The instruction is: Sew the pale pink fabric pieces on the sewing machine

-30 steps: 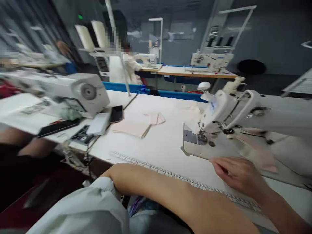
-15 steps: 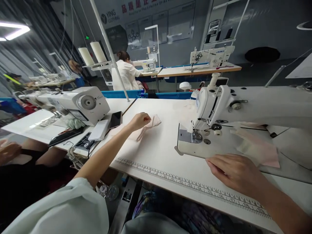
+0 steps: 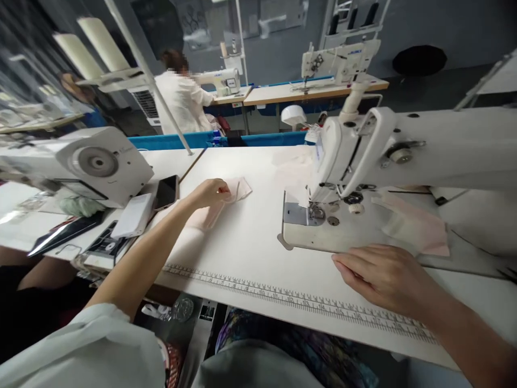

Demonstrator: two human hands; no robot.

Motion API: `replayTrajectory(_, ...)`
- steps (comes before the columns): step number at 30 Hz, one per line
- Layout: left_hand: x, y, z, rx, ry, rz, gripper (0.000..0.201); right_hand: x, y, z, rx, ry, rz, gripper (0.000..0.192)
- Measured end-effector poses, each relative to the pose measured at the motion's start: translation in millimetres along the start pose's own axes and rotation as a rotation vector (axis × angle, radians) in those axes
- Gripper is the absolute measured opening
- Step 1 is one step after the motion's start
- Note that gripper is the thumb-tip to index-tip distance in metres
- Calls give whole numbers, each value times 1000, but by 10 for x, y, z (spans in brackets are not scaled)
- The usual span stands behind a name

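Note:
My left hand point(image 3: 210, 192) is over a pale pink fabric piece point(image 3: 204, 216) on the white table, left of the sewing machine. Its fingers are curled in a pinch on the cloth; the exact grip is partly hidden. My right hand point(image 3: 377, 275) rests at the near edge of the machine bed point(image 3: 311, 235), fingers stretched together, thumb slightly apart, holding nothing that I can see. The sewing machine's presser foot point(image 3: 316, 212) stands beyond it, with no fabric visible under it. Another pink and pale green fabric piece point(image 3: 420, 229) lies on the bed beneath the machine arm.
More pale fabric point(image 3: 293, 164) lies behind the needle area. A printed ruler point(image 3: 291, 298) runs along the table's front edge. At left are a phone point(image 3: 166, 192), a white box point(image 3: 133, 215) and a second sewing machine point(image 3: 97, 161). A co-worker point(image 3: 180, 97) sits farther back.
My view has shifted, so the scene sits farther left and higher. My left hand has drawn slightly nearer with the fabric, which looks flatter. My right hand stays by the machine bed.

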State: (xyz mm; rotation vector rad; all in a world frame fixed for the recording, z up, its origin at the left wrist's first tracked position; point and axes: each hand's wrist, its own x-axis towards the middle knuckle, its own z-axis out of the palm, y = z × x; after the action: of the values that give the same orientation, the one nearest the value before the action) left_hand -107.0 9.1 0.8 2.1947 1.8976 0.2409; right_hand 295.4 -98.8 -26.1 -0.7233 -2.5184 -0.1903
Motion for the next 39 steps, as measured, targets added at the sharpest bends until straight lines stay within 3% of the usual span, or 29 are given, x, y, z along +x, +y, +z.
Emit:
replayTrajectory(6,-98,50,-120,-156,124,-35,34,8,3,-77,-40,-64,46,29)
replayTrajectory(9,-198,182,-206,-278,179,-8,36,20,-1,-80,-49,-44,36,29)
replayTrajectory(11,-280,317,-229,-419,151,32,36,28,-6,-70,-39,-24,15,28)
replayTrajectory(14,-416,556,-223,-663,-51,125,39,36,-17,-48,-19,-13,7,28)
replayTrajectory(18,-552,868,-194,-871,-488,242,41,36,-29,-27,40,1,4,29)
replayTrajectory(21,-514,1107,-97,-891,-775,290,41,39,-31,-18,76,42,-11,26)
replayTrajectory(24,-307,1360,124,-747,-876,352,34,48,-23,4,93,77,-7,23)
replayTrajectory(27,-54,1576,380,-517,-764,421,21,43,-6,46,96,70,32,19)
replayTrajectory(30,37,1673,525,-430,-521,426,16,26,10,92,74,17,63,20)
replayTrajectory(33,-139,1658,542,-354,-181,404,18,23,13,133,74,-46,48,21)
replayTrajectory(35,-363,1639,542,-299,-31,447,19,32,6,160,76,-63,35,23)
replayTrajectory(36,-484,1640,556,-272,15,506,18,37,2,173,76,-60,34,23)
replayTrajectory(39,-790,1685,671,-129,154,891,23,44,-1,199,98,-38,71,24)
